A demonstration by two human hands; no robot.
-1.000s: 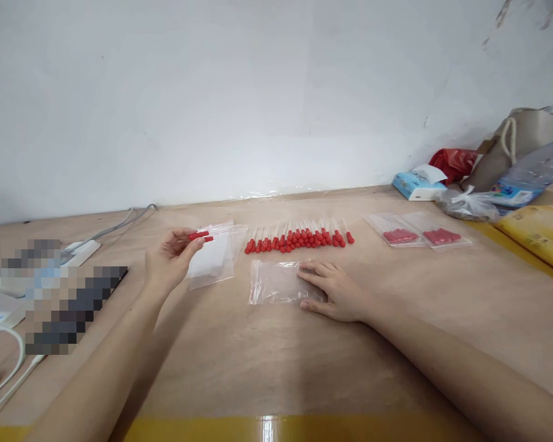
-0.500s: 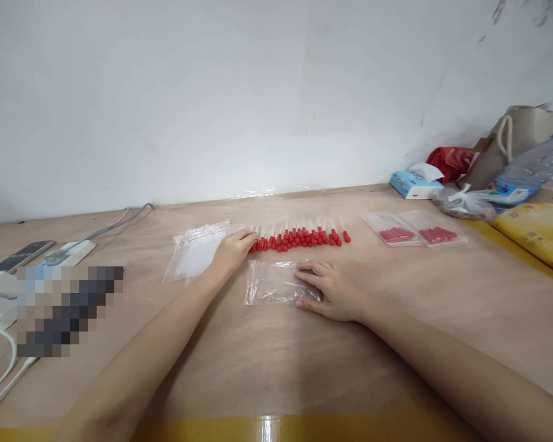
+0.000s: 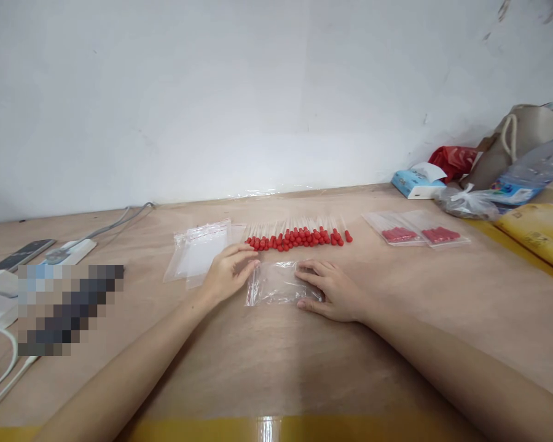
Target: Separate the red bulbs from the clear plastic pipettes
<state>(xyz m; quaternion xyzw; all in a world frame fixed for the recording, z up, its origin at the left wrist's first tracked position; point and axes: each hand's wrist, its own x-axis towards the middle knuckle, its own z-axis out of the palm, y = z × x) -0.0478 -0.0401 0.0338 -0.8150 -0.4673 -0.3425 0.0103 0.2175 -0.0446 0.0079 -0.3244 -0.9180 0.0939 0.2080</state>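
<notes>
Left hand [image 3: 225, 273] back beside clear bag [image 3: 276, 283], right hand [image 3: 332, 288] pinning it

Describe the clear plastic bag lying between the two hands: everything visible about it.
The clear plastic bag is a small, thin, see-through pouch, slightly crinkled and glossy, lying flat on the wooden table just in front of the row of red-tipped sticks. It looks empty. The right hand rests flat on its right end, fingers spread over the edge. The left hand touches its upper left corner with the fingertips. Whether its mouth is open cannot be told.
</notes>
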